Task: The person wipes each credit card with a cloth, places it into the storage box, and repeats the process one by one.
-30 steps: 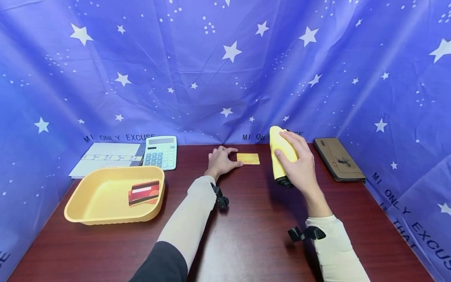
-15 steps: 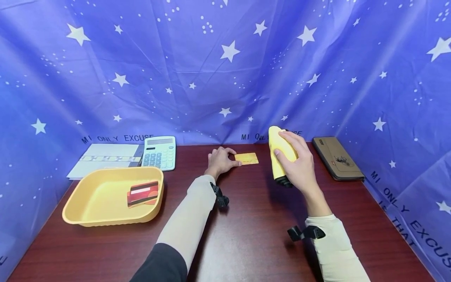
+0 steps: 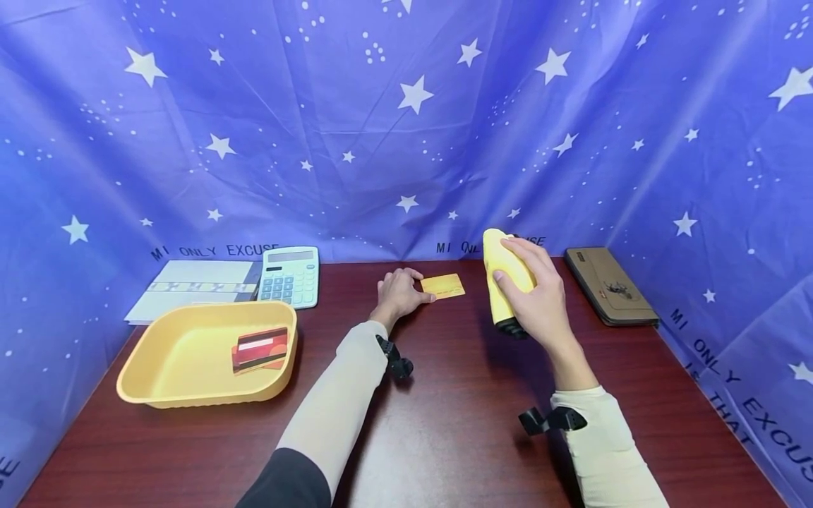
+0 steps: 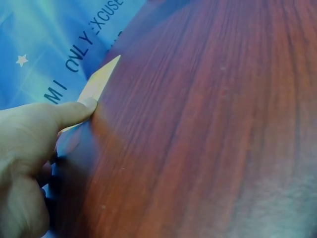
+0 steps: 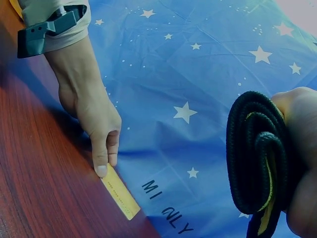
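My left hand (image 3: 399,293) pinches the left end of a yellow bank card (image 3: 444,286) between thumb and fingers, near the back edge of the table. In the left wrist view the thumb lies along the near edge of the card (image 4: 101,79), and the fingertips behind it are hidden. My right hand (image 3: 540,293) grips a folded yellow cloth (image 3: 504,271) with black edging, raised over the table to the right of the card. Seen from the right wrist, the cloth (image 5: 257,153) shows its rolled black layers end-on.
A yellow basin (image 3: 184,360) with red cards (image 3: 260,349) inside stands at the left. Behind it are a light blue calculator (image 3: 288,279) and a white-and-grey notebook (image 3: 197,282). A brown wallet (image 3: 610,286) lies at the back right, and a starry blue curtain (image 3: 356,106) surrounds the table.
The yellow card has turned slightly and shifted a little left in my left hand, its right end now angled upward in the head view. My right hand and the cloth have hardly moved.
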